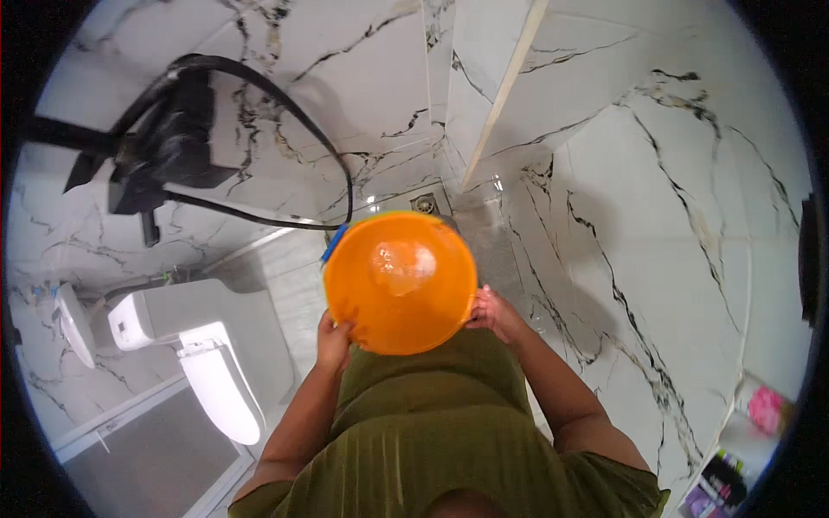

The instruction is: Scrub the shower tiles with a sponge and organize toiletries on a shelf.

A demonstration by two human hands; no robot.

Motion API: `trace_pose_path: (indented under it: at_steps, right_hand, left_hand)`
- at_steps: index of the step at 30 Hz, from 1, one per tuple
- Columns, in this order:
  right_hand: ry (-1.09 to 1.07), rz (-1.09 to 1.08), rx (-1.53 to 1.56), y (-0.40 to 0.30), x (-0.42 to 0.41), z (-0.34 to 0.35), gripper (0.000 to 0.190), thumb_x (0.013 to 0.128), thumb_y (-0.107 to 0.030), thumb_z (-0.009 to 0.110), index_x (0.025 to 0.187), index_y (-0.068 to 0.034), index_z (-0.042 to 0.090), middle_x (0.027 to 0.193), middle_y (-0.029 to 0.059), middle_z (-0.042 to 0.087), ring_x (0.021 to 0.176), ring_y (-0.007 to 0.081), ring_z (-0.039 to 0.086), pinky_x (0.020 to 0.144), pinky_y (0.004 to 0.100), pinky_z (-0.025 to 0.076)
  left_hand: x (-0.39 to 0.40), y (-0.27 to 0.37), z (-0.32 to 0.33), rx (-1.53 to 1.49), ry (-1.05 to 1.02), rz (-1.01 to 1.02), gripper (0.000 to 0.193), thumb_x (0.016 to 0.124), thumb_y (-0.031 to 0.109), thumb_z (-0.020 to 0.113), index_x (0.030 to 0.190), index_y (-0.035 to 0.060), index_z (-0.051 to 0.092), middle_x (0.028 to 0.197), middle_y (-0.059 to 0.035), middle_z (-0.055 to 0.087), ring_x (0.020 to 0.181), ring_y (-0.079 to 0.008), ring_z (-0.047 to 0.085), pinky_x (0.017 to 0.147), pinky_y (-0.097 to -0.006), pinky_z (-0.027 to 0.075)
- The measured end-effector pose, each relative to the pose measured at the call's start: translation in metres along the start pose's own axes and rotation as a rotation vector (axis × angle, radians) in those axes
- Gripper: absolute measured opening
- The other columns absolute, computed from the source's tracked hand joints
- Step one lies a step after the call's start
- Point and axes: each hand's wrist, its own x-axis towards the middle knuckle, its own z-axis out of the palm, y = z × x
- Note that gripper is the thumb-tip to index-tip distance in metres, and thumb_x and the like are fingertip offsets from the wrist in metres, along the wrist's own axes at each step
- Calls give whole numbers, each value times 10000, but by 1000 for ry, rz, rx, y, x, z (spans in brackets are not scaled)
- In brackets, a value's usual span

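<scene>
An orange plastic basin (395,311) is held up in front of my body, its round opening facing up toward me. Wet highlights shine on its inner surface. My left hand (334,340) grips the lower left rim, with the thumb over the inside. On the opposite side, my right hand (497,315) holds the right rim, its fingers partly hidden by the wall of the basin. A small blue item (334,243) shows at the basin's upper left edge; what it is I cannot tell.
A black shower fixture (171,142) with a looping black hose (304,126) projects from the marbled wall at left. Below it stands a white toilet (220,388). Past the basin lies a floor drain (424,204). A ledge at lower right carries a pink bath puff (765,410) and packages (719,482).
</scene>
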Motion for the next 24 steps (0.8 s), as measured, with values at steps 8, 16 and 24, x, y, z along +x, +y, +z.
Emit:
trace_pose_path:
  at_steps: [8, 16, 24]
  right_hand:
    - [381, 274, -521, 100, 181, -131, 397, 893, -379, 489, 1119, -55, 527, 940, 82, 574, 836, 184, 568, 748, 346, 469]
    - [140, 411, -1698, 121, 314, -166, 352, 813, -215, 560, 1125, -52, 551, 1188, 193, 506, 1125, 337, 459, 956, 433, 375]
    - [277, 259, -1906, 179, 429, -191, 365, 774, -188, 588, 1124, -89, 580, 1439, 186, 144, 1283, 381, 253, 1061, 438, 261]
  left_hand:
    - [-3, -82, -16, -175, 494, -169, 297, 763, -25, 489, 1044, 70, 477, 1021, -77, 554, 918, -208, 570, 742, -386, 515]
    - [21, -190, -41, -252, 588, -303, 340, 841, 17, 494, 1167, 99, 440, 1142, -78, 521, 1025, -230, 545, 816, -426, 502]
    - [44, -229, -76, -260, 572, -403, 457, 817, -51, 388, 1260, 60, 362, 1231, -147, 456, 1097, -275, 514, 773, -409, 550]
